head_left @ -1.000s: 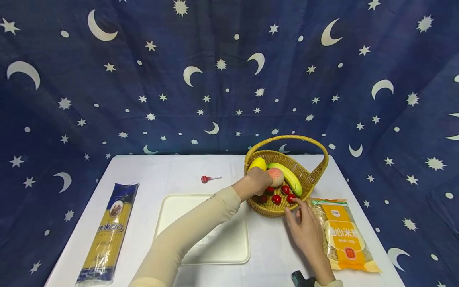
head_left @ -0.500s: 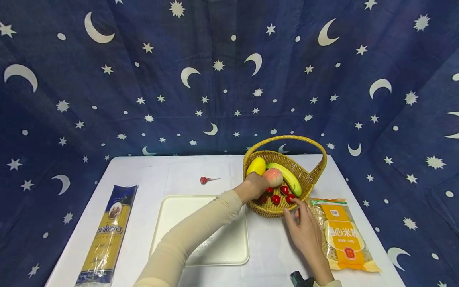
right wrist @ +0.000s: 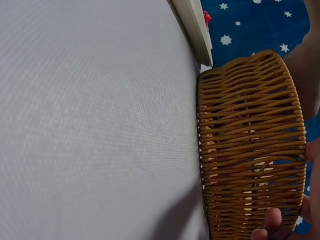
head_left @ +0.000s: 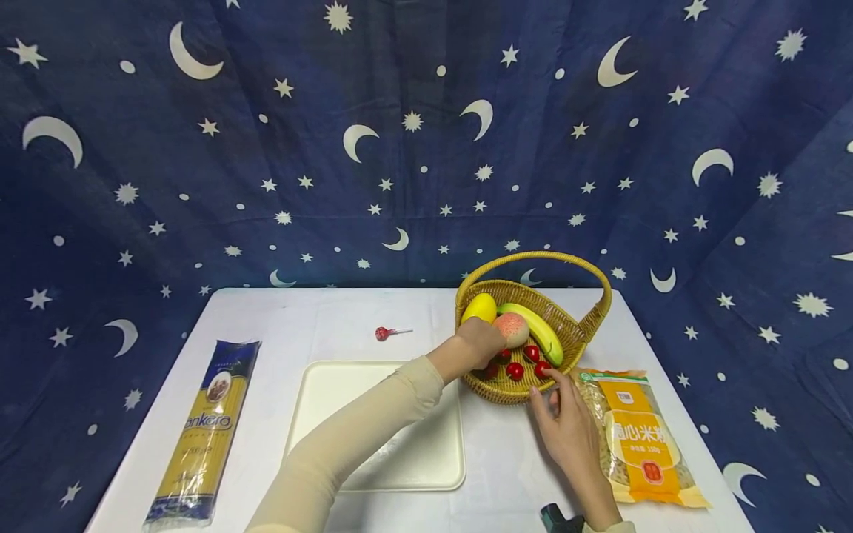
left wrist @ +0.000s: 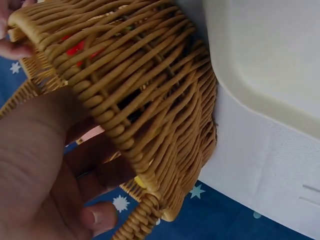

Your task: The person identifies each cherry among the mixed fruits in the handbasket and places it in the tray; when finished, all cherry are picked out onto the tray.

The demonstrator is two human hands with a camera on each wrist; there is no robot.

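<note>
A wicker basket (head_left: 506, 396) with a tall handle holds a lemon (head_left: 481, 306), a banana (head_left: 543, 333), a peach (head_left: 512, 330) and several red cherries (head_left: 514, 371). My left hand (head_left: 478, 345) reaches over the basket's left rim, beside the peach and cherries. Its fingertips are hidden behind the wicker in the left wrist view, so I cannot tell whether they grip anything. At the front right rim, my right hand (head_left: 569, 426) holds the basket, with a finger over the edge by a cherry (head_left: 542, 369) and the thumb outside against the wall.
A cream tray (head_left: 373, 474) lies left of the basket, under my left forearm. Behind it is a red lollipop (head_left: 383, 334). A spaghetti pack (head_left: 203, 437) lies far left; an orange-labelled pasta bag (head_left: 640, 437) lies beside my right hand. A starry blue cloth (head_left: 426, 185) hangs behind the white table.
My left hand has shifted slightly toward me inside the basket, showing more of the lemon. The right hand keeps its place on the rim.
</note>
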